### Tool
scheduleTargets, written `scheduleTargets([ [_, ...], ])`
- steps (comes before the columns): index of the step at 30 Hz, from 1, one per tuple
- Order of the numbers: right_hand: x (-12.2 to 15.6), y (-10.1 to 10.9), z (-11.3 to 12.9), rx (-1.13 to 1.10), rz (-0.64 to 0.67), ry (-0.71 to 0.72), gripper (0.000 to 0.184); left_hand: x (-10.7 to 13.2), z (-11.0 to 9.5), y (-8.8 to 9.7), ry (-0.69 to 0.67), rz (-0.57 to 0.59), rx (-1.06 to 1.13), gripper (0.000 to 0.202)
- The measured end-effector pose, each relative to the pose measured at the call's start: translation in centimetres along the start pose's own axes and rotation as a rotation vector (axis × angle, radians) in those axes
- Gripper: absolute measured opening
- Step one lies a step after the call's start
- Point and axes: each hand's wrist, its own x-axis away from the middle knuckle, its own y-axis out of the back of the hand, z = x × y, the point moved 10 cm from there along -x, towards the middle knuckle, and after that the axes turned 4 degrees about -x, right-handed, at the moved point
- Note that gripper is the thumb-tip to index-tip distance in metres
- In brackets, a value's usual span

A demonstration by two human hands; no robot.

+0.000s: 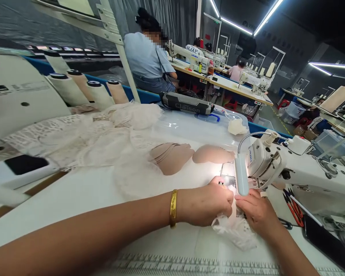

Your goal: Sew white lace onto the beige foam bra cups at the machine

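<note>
From the left hand [207, 207], a heap of white lace [100, 130] lies at 10 o'clock on the table [60, 207]. No hand is on it, so it looks like work that is not yet picked up, or is put by; I can't tell which. Next comes a left tan pad [172, 157] at 11 o'clock, maybe a few in a stack, and a right tan pad [214, 154] at 12 o'clock. They lie flat, away from the fingers.

The white cloth [237, 232] is the bit being worked on. It sits between the two hands, at the front of the sewing machine [304, 168], with a crumpled, lacy end at 5 o'clock. I think this piece is only part done, because both hands are busy with it. The lamp [241, 178] hides the needle, so I can't see how much is sewn.

Now the arms. The left arm comes in from 8 o'clock, with a gold bracelet [173, 208] on its wrist. The back of the hand is up, and its grip is curled tight on the cloth. The right hand [258, 212] is at 3 o'clock from it. Its arm comes up from 5 o'clock, and its fingers point to 10 o'clock. They are at the cloth's edge, but I can't tell if that grip pinches or just presses.
</note>
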Motion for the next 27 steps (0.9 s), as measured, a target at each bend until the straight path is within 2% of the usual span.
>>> scheduleTargets([
  [8,1.1,-1.3,-2.5,0.105,0.103,-0.173,0.039,-0.1,0.0,-0.1,0.007,-0.185,0.054,0.022],
  [19,1.7,-1.3,-3.3,0.123,0.089,-0.238,0.038,-0.3,0.1,-0.9,0.050,-0.168,0.073,0.027],
  [27,1.8,-1.4,-3.3,0.151,0.109,-0.248,0.037,-0.4,0.4,0.1,0.053,-0.153,0.048,0.018],
])
